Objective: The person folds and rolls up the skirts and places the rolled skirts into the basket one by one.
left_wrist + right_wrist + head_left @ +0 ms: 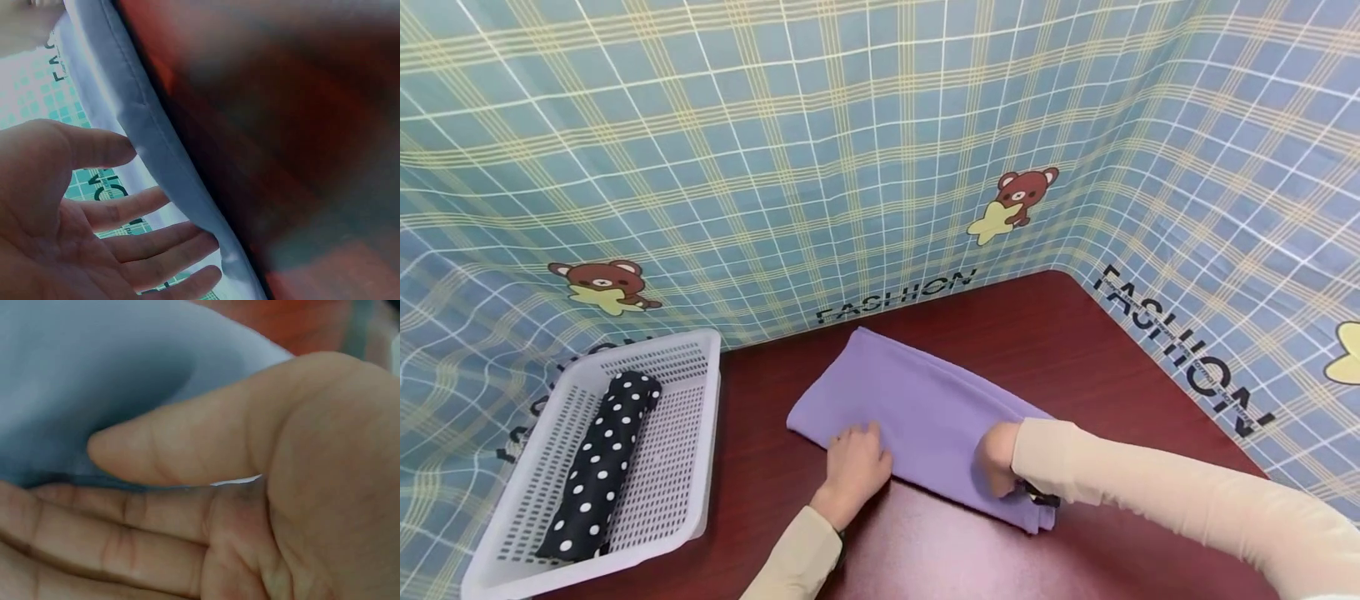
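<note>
A folded purple cloth (917,400) lies flat and slantwise on the dark red table (760,442). My left hand (859,462) rests at the cloth's near edge, left of its middle. In the left wrist view its fingers (150,259) are spread and fairly straight, touching the stitched hem (162,144). Toward the cloth's right end, my right hand (998,458) lies on top of it. The right wrist view shows that hand's fingers (112,544) straight and side by side, with the thumb (181,440) extended along the fabric (75,369).
At the left stands a white plastic basket (700,467) with slotted walls. Inside it lies a black, white-dotted rolled bundle (598,467). Blue checked curtains (820,167) with bear prints hang behind the table and along both sides.
</note>
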Tool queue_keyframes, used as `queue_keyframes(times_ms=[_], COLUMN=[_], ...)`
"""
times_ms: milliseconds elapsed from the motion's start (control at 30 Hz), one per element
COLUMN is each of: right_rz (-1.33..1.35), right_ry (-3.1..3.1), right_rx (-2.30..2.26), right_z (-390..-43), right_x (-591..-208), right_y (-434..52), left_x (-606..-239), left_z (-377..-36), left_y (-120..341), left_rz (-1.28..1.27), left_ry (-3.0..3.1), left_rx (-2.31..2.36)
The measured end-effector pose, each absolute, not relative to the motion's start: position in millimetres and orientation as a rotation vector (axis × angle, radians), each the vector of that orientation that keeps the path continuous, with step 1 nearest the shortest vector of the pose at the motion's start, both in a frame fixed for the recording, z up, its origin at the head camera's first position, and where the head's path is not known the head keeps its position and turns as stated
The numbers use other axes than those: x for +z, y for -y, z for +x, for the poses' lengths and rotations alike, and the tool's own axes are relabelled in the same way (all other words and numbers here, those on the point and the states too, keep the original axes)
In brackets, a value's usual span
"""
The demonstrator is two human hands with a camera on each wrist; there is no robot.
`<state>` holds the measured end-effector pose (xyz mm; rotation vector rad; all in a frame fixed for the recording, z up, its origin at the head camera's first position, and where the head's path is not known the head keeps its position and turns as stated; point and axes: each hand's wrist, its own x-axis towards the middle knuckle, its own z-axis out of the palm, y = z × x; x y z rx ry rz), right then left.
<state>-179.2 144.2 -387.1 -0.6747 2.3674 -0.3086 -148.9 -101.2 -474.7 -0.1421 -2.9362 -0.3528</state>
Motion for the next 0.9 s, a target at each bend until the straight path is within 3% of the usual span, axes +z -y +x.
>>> queue_keyframes(times_ms=[200,300,733,900], right_rz=[-0.571,-0.683,-1.106,-1.174], right_ry=[-2.009,-1.958,-2.040,-2.054], right_rx=[-0.100,-0.036,-0.583,-0.712], right_z=[-179.3,-178.6,-158.8,-160.1], right_x=[-416.7,-434.9,-476.6,-475.4], right_y=[-116.7,-109.6,-80.8,-74.0], left_x=[-476.7,-477.0,-490.6,-494.5], left_z=[-173.8,-184.0,-209.0,-216.9], left_y=[99.4,98.0,105.2,114.4], left_rz=[-0.180,-0.215,-0.287,-0.318], left_ry=[3.003,3.036,3.029,2.936], left_rx=[-0.295,-0.240,-0.261,-0.172])
